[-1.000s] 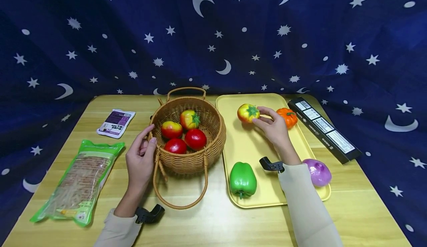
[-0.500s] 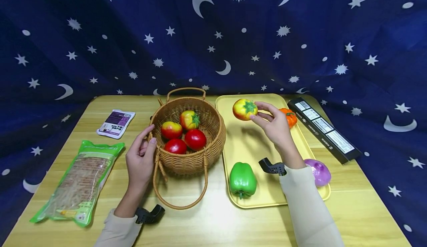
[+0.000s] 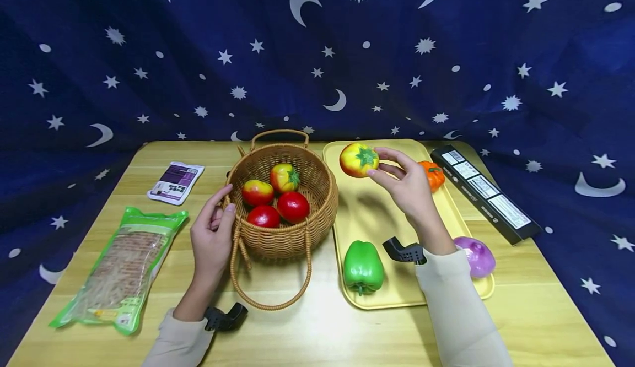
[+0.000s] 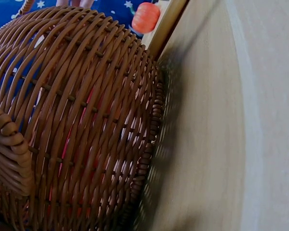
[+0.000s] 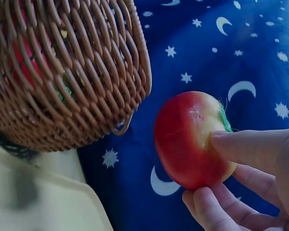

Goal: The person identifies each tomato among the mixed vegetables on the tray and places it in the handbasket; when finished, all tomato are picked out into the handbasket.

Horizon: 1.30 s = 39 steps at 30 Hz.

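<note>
My right hand pinches a red-and-yellow toy fruit with a green leafy top, held above the yellow tray. In the right wrist view, thumb and fingertips press opposite sides of this fruit. My left hand touches the left rim of a wicker basket with thumb and index fingertips. Inside the basket lie two dark red fruits and two red-and-yellow fruits, one showing a green top. The basket wall fills much of the left wrist view, which leaves the left fingers mostly hidden.
On the tray are a green bell pepper, an orange pumpkin and a purple onion. A long black box lies to the right. At left are a purple-and-white pouch and a green-edged clear packet.
My right hand has lifted the red-and-yellow toy fruit higher off the tray and carried it slightly left, toward the basket. The left hand stays at the basket rim.
</note>
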Each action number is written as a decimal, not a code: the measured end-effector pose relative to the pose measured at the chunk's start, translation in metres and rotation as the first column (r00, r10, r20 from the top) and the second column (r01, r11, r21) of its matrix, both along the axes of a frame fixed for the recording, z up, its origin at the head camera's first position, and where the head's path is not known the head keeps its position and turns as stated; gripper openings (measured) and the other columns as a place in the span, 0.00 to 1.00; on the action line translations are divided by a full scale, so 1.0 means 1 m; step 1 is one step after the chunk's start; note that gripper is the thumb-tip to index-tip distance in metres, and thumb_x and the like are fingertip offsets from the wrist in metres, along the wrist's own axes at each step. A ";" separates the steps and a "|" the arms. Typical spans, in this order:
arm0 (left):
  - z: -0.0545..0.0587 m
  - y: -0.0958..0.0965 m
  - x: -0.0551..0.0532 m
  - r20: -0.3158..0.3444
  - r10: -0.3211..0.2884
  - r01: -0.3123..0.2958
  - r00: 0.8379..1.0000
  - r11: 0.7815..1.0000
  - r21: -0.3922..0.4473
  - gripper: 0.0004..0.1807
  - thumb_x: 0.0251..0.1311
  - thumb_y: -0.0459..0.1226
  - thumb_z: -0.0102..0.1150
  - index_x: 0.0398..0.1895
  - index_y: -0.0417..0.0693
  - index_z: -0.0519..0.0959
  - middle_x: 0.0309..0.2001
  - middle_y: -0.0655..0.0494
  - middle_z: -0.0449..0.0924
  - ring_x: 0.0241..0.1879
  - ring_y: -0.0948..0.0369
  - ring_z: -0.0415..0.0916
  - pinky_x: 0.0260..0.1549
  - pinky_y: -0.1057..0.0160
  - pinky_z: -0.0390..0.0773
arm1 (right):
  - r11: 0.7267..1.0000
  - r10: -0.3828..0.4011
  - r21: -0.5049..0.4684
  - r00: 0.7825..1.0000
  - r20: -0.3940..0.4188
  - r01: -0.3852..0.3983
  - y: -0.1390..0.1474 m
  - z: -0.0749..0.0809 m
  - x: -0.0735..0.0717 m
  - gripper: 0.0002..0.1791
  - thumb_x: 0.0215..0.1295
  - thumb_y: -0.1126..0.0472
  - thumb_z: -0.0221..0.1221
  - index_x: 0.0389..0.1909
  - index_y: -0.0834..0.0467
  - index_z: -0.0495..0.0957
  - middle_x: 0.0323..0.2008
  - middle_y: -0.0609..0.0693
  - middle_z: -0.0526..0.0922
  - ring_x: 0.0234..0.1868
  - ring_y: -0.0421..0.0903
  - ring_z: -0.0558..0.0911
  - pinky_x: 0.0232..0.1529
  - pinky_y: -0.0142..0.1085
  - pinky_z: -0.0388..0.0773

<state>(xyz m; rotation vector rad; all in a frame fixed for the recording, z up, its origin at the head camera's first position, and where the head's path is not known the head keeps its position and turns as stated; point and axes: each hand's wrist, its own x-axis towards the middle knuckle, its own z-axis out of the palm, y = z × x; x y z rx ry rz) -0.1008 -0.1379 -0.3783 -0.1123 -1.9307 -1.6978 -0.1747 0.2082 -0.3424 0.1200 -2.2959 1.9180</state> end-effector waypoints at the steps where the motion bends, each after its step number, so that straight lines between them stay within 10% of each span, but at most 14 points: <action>1: 0.000 0.000 0.000 0.004 0.002 -0.002 1.000 1.000 0.000 0.18 0.69 0.23 0.54 0.60 0.31 0.79 0.19 0.63 0.54 0.19 0.68 0.52 0.18 0.69 0.53 | 1.000 0.006 -0.002 1.000 -0.003 -0.006 -0.001 0.001 0.000 0.28 0.62 0.63 0.72 0.63 0.59 0.78 0.63 0.52 0.77 0.57 0.48 0.81 0.50 0.31 0.80; 25: -0.006 -0.001 -0.003 -0.008 0.009 -0.009 1.000 1.000 -0.010 0.19 0.68 0.22 0.55 0.60 0.34 0.80 0.19 0.63 0.54 0.19 0.68 0.52 0.18 0.68 0.52 | 0.953 0.249 0.184 0.968 -0.032 -0.239 -0.045 0.060 -0.023 0.26 0.61 0.64 0.72 0.61 0.54 0.81 0.56 0.51 0.81 0.55 0.48 0.83 0.51 0.37 0.82; 39: -0.018 -0.006 -0.009 0.003 0.027 -0.027 1.000 0.999 -0.028 0.20 0.68 0.22 0.55 0.61 0.38 0.80 0.19 0.62 0.54 0.18 0.67 0.52 0.18 0.69 0.53 | 0.795 0.493 0.363 0.866 0.080 -0.486 -0.067 0.076 -0.056 0.25 0.61 0.62 0.73 0.59 0.53 0.82 0.61 0.46 0.79 0.56 0.46 0.83 0.54 0.40 0.80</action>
